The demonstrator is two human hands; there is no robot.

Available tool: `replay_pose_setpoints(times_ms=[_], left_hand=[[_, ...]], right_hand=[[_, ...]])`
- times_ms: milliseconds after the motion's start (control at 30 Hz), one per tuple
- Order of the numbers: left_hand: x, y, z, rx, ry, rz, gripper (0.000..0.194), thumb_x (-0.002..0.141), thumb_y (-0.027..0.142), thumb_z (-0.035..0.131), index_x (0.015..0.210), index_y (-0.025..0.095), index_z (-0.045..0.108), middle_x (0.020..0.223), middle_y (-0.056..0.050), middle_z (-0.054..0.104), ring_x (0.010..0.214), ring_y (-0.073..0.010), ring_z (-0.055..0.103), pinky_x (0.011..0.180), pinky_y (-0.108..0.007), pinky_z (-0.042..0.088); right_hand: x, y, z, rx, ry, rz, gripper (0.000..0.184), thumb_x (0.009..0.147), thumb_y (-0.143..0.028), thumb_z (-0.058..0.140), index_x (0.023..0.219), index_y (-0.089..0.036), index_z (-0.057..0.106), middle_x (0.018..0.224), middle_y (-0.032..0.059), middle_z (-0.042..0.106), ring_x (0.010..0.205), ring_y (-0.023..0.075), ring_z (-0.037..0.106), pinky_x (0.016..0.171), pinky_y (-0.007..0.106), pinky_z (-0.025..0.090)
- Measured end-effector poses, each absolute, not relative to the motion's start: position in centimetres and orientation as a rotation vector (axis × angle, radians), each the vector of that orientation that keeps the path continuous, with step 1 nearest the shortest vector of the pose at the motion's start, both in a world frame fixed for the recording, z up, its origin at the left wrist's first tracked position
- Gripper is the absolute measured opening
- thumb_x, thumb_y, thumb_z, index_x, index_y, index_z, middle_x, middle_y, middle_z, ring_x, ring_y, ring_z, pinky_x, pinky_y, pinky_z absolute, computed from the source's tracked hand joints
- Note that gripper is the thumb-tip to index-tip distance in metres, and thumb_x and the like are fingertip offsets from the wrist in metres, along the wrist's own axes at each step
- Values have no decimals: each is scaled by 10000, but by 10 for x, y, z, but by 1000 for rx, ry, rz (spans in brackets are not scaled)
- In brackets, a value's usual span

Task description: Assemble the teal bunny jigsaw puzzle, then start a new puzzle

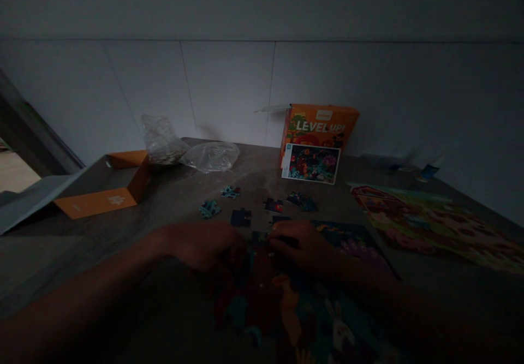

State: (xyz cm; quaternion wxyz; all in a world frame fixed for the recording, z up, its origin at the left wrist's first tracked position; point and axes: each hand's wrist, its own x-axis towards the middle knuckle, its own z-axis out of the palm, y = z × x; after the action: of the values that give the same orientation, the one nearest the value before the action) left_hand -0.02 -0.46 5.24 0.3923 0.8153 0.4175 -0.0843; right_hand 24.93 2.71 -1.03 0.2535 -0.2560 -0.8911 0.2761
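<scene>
A partly joined jigsaw puzzle (262, 298) lies on the grey table in front of me, showing a red shape, an orange animal and a white rabbit. My left hand (215, 244) rests at its upper left edge, fingers curled downward; their tips are lost in shadow. Thumb and fingers of my right hand (301, 244) are bent together at the upper edge, on a dark puzzle piece (258, 237). Just beyond the hands lie loose pieces, among them a dark blue piece (241, 217), a piece with red (273, 206) and a teal piece (209, 209).
An orange puzzle box (323, 121) stands near the wall, a picture card (311, 163) leaning on it. At left sits an open orange box tray (102, 200) beside clear plastic bags (213, 156). A farm-scene puzzle (429, 222) lies at right, with a small blue object (428, 173) behind.
</scene>
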Motion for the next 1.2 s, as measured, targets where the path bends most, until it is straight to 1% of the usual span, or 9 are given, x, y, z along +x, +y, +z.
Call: replay_pose_setpoints(times_ms=[100, 267, 433, 567, 700, 800, 933, 1067, 1200], left_hand=[[1, -4, 57, 2011, 1150, -293, 314, 733, 410, 785, 921, 186, 672, 747, -21, 702, 515, -152, 613, 368, -185, 374], [-1, -8, 59, 2116, 1141, -361, 295, 717, 343, 787, 959, 212, 681, 791, -16, 714, 582, -164, 621, 422, -200, 373], [3, -14, 60, 2187, 977, -294, 303, 714, 330, 799, 976, 220, 694, 840, -8, 734, 665, -173, 637, 482, -214, 387], [4, -16, 63, 2246, 978, -216, 394, 733, 252, 769, 1109, 217, 657, 899, -17, 729, 676, -164, 624, 515, -219, 402], [3, -17, 63, 2257, 991, -238, 329, 752, 196, 723, 1073, 200, 652, 846, -24, 716, 654, -167, 626, 474, -218, 357], [3, -18, 60, 2233, 969, -259, 328, 746, 245, 748, 1058, 202, 657, 840, -32, 728, 648, -181, 642, 449, -224, 340], [5, -18, 59, 2186, 900, -264, 381, 735, 322, 785, 1079, 219, 659, 892, -33, 746, 676, -180, 654, 474, -226, 381], [5, -17, 61, 2213, 943, -315, 341, 764, 347, 776, 1056, 207, 667, 843, -23, 740, 653, -171, 645, 457, -219, 369], [5, -18, 63, 2241, 970, -316, 412, 744, 355, 793, 1101, 211, 647, 892, -32, 748, 682, -189, 668, 454, -222, 363]], right_hand=[[249, 27, -10, -691, -2431, 731, 326, 972, -358, 491, 799, -160, 684, 786, 52, 692, 709, 153, 612, 664, 265, 421], [249, 26, -9, -717, -2439, 737, 333, 975, -358, 485, 797, -161, 685, 787, 55, 694, 716, 158, 621, 665, 267, 429], [249, 26, -9, -720, -2441, 721, 313, 971, -345, 491, 830, -163, 703, 801, 56, 706, 737, 163, 639, 677, 271, 442], [249, 27, -11, -705, -2440, 717, 271, 963, -317, 510, 863, -165, 711, 822, 60, 720, 768, 175, 654, 698, 279, 453], [249, 28, -12, -706, -2439, 723, 266, 966, -303, 511, 855, -163, 708, 830, 61, 719, 765, 170, 652, 700, 275, 456], [249, 27, -12, -705, -2445, 695, 271, 964, -298, 509, 838, -164, 706, 817, 60, 715, 746, 165, 640, 685, 271, 455], [250, 27, -12, -713, -2448, 691, 252, 960, -294, 520, 864, -166, 715, 827, 58, 721, 751, 166, 641, 694, 276, 458], [250, 28, -12, -710, -2454, 704, 246, 953, -290, 522, 878, -165, 721, 847, 64, 723, 778, 175, 651, 711, 283, 462], [250, 28, -12, -711, -2459, 714, 254, 952, -284, 519, 876, -154, 723, 845, 73, 720, 780, 180, 651, 716, 286, 461]])
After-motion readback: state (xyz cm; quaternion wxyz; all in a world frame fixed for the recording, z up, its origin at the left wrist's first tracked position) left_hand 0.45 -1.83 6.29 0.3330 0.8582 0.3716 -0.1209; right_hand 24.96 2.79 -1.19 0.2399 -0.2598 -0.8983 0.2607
